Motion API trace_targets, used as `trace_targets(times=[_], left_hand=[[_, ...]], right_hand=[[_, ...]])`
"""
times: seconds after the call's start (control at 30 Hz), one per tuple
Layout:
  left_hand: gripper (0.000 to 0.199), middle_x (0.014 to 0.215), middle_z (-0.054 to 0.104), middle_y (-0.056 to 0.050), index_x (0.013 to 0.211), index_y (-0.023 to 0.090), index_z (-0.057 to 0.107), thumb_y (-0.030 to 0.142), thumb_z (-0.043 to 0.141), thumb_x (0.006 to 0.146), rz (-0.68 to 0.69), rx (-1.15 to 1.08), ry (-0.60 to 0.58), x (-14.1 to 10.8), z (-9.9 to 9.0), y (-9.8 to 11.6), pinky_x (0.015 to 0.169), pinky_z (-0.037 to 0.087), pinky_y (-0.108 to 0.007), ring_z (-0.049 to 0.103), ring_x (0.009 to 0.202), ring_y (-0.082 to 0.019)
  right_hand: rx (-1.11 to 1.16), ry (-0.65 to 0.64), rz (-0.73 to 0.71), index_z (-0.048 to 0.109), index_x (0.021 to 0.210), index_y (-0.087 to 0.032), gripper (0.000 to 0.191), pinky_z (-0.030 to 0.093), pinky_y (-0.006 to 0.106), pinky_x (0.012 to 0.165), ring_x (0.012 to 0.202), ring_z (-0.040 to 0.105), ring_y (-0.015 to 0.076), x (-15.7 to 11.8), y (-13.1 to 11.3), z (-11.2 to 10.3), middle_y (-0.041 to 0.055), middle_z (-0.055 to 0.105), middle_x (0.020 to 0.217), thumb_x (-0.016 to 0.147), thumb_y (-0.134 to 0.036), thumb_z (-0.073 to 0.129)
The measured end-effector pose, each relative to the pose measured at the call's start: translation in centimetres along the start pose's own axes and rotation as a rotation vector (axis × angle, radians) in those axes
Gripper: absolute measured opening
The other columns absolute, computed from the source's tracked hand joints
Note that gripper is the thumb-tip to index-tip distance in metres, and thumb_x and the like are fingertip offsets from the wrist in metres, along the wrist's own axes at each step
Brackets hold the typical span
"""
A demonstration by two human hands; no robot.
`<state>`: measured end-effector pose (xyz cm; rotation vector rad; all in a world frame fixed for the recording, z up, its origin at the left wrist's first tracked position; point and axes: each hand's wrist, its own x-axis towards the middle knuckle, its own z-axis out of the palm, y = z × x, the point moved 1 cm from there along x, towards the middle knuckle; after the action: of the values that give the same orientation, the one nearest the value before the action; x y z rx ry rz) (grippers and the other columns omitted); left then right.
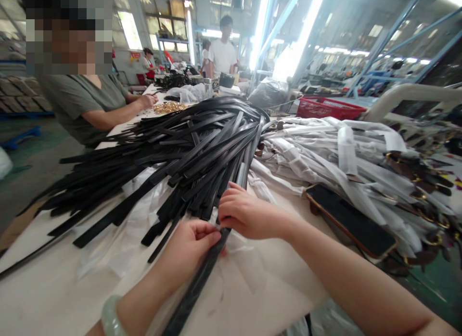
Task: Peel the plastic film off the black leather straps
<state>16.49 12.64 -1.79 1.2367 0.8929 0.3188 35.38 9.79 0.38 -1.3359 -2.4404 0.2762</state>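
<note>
A black strap (204, 273) runs from the near table edge up between my hands toward the heap. My left hand (191, 242), with a pale green bangle on its wrist, pinches the strap's edge. Close beside it, my right hand (240, 211) curls over the same strap from the right, its fingers closed round it. Thin white wrapping (238, 242) shows beneath and beside my hands. Beyond them spreads a large heap of black straps (202, 148). Translucent white sheets (133, 220) lie under the straps on the left.
Wrapped white straps (310, 153) are piled at the right, with a phone (352, 220) lying at their near edge. A red basket (328, 108) stands behind. At the far left a person (90, 95) works beside gold-coloured pieces (169, 107). The white table (267, 297) ends near me.
</note>
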Motion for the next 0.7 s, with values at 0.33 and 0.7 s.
trace_targets(times=[0.33, 0.7], left_hand=[[0.027, 0.065, 0.071, -0.008, 0.069, 0.011, 0.065, 0.036, 0.072, 0.074, 0.018, -0.039, 0.023, 0.2, -0.5, -0.4, 0.052, 0.042, -0.02, 0.062, 0.056, -0.014], [0.034, 0.065, 0.072, -0.01, 0.07, 0.011, 0.062, 0.043, 0.074, 0.07, 0.053, -0.036, 0.033, 0.2, -0.7, -0.7, 0.05, 0.041, -0.021, 0.062, 0.054, -0.015]], right_hand=[[-0.067, 0.031, 0.161, 0.066, 0.083, -0.018, 0.011, 0.019, 0.052, 0.106, 0.095, 0.055, 0.0221, -0.6, 2.9, -0.7, 0.0051, 0.065, 0.087, 0.088, -0.02, 0.057], [0.251, 0.474, 0.551, 0.063, 0.102, -0.017, 0.02, 0.032, 0.045, 0.103, 0.108, 0.052, 0.0259, -0.5, 5.7, -0.1, 0.0125, 0.061, 0.11, 0.088, -0.027, 0.053]])
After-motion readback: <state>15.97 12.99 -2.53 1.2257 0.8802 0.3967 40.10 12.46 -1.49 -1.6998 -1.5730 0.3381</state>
